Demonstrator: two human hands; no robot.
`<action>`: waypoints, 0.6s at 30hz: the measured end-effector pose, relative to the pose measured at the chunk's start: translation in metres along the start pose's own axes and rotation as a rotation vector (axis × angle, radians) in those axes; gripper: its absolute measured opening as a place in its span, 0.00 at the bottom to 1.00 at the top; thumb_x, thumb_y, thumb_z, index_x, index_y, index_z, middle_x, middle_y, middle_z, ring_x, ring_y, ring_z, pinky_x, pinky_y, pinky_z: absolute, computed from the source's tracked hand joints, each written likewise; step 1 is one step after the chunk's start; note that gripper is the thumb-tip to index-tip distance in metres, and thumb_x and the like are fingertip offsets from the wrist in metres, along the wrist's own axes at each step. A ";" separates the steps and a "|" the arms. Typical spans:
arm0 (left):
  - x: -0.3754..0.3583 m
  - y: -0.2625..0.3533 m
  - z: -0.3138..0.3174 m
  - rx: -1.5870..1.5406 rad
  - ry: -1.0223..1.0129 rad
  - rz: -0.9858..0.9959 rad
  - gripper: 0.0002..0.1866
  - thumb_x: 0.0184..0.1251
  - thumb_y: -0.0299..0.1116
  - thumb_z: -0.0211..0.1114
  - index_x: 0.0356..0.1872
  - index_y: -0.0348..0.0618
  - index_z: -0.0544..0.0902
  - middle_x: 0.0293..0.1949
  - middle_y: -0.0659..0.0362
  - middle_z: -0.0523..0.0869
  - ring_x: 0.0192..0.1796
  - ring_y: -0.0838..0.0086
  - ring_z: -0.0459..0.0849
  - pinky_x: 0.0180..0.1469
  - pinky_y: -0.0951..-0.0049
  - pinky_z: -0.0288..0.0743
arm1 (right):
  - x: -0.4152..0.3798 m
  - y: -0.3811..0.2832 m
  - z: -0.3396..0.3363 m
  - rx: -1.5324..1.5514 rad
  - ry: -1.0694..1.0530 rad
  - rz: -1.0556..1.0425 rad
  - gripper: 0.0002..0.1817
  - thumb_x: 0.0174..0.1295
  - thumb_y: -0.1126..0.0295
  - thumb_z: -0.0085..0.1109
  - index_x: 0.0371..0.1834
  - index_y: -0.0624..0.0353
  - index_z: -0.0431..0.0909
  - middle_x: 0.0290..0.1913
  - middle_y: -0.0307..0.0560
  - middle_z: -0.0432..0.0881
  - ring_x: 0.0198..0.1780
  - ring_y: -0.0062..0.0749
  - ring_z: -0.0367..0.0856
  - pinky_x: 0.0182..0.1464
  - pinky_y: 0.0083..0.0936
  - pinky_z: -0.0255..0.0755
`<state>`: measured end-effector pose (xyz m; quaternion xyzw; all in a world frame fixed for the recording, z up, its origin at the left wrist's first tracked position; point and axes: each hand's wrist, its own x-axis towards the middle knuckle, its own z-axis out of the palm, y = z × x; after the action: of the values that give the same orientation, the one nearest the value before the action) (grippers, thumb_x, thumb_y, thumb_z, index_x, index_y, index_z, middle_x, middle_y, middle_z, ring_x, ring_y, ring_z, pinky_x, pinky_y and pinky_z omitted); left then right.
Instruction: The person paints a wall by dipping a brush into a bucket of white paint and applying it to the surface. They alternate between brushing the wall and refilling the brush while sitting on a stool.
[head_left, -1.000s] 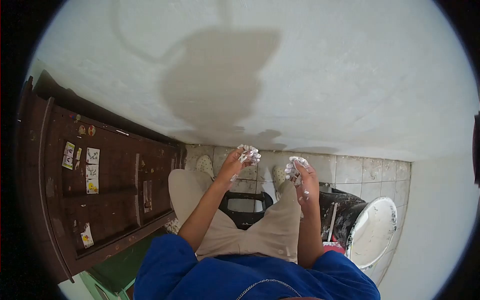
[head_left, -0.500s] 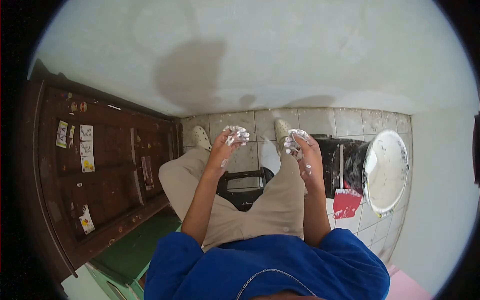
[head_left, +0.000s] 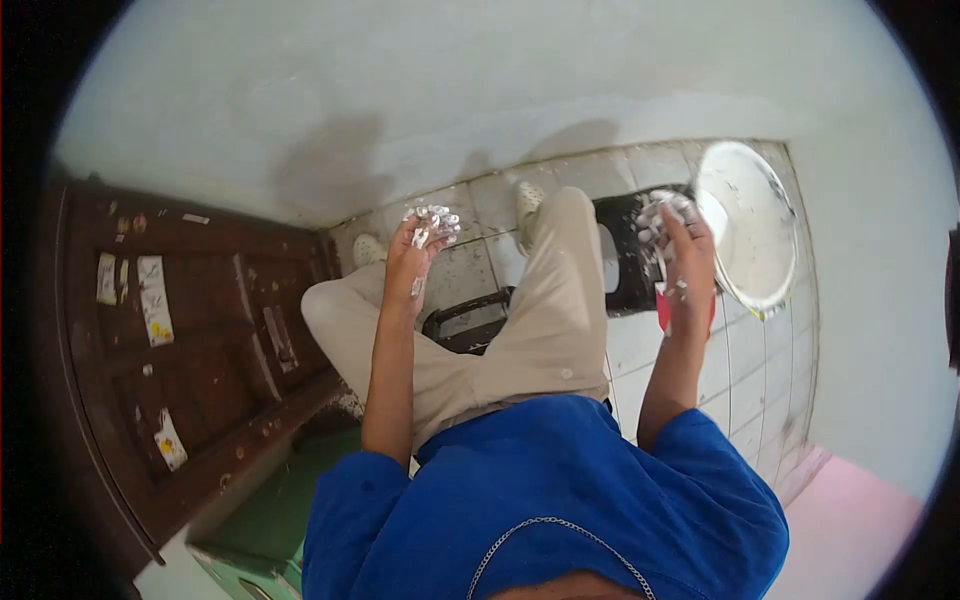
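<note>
My left hand [head_left: 426, 240], smeared with white paste on the fingers, is held in the air above my knee, its fingers curled but apart, with no object in it. My right hand [head_left: 680, 235], also coated in white, hovers over a black stand [head_left: 625, 260] just left of a white-rimmed bucket [head_left: 750, 225] of white material. Its fingers are spread and nothing is seen in them. A red scraper [head_left: 662, 308] lies behind my right wrist, mostly hidden by it.
A dark brown wooden door or panel [head_left: 200, 350] with stickers runs along the left. Below it stands a green cabinet [head_left: 260, 510]. The pale wall [head_left: 520, 80] rises ahead of the tiled floor [head_left: 630, 360]. Between my legs is a black stool [head_left: 470, 325].
The view has turned to the right. My right hand has moved right, from above my knee to beside the bucket, and now covers much of the scraper. My left hand stays raised.
</note>
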<state>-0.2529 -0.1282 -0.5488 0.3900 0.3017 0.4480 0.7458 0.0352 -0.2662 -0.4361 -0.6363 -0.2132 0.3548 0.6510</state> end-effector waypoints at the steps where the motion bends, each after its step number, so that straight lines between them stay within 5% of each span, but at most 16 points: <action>1: -0.001 -0.003 0.012 0.020 -0.004 -0.024 0.15 0.69 0.29 0.54 0.54 0.36 0.73 0.50 0.53 0.80 0.52 0.63 0.80 0.57 0.61 0.74 | -0.009 -0.022 -0.010 -0.105 0.083 -0.035 0.13 0.64 0.69 0.56 0.47 0.64 0.78 0.38 0.42 0.82 0.39 0.23 0.80 0.40 0.21 0.73; 5: 0.010 -0.016 0.069 0.093 -0.121 -0.155 0.13 0.70 0.28 0.53 0.53 0.35 0.75 0.48 0.56 0.81 0.50 0.68 0.81 0.57 0.66 0.73 | -0.007 -0.064 -0.094 -0.474 0.244 -0.391 0.15 0.62 0.67 0.58 0.47 0.67 0.79 0.38 0.44 0.83 0.39 0.26 0.81 0.41 0.22 0.73; 9: 0.025 -0.041 0.135 0.190 -0.233 -0.229 0.13 0.71 0.30 0.53 0.52 0.35 0.75 0.48 0.57 0.81 0.50 0.71 0.81 0.56 0.68 0.74 | 0.020 -0.087 -0.167 -0.899 0.342 -0.368 0.15 0.59 0.62 0.61 0.46 0.58 0.81 0.39 0.46 0.85 0.38 0.31 0.82 0.41 0.27 0.74; 13: 0.037 -0.064 0.211 0.316 -0.433 -0.158 0.14 0.69 0.24 0.51 0.53 0.34 0.74 0.49 0.55 0.80 0.52 0.72 0.79 0.59 0.71 0.70 | 0.050 -0.058 -0.193 -1.208 0.046 -0.141 0.14 0.56 0.65 0.63 0.45 0.55 0.81 0.36 0.48 0.83 0.38 0.37 0.82 0.43 0.29 0.74; 17: 0.044 -0.082 0.259 0.345 -0.567 -0.143 0.20 0.62 0.18 0.45 0.56 0.32 0.70 0.47 0.55 0.78 0.50 0.74 0.77 0.58 0.73 0.68 | 0.080 -0.029 -0.198 -1.365 -0.520 0.078 0.26 0.47 0.74 0.67 0.54 0.49 0.77 0.45 0.50 0.81 0.50 0.43 0.78 0.51 0.37 0.71; 18: 0.048 -0.090 0.264 0.337 -0.554 -0.146 0.19 0.65 0.23 0.50 0.57 0.33 0.70 0.44 0.57 0.78 0.47 0.76 0.77 0.54 0.76 0.69 | 0.088 -0.015 -0.200 -1.387 -0.547 0.049 0.27 0.46 0.76 0.67 0.55 0.49 0.77 0.45 0.50 0.81 0.51 0.44 0.78 0.52 0.37 0.71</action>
<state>0.0168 -0.1932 -0.4947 0.5922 0.1845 0.2144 0.7545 0.2422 -0.3364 -0.4568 -0.7945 -0.5283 0.2991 0.0159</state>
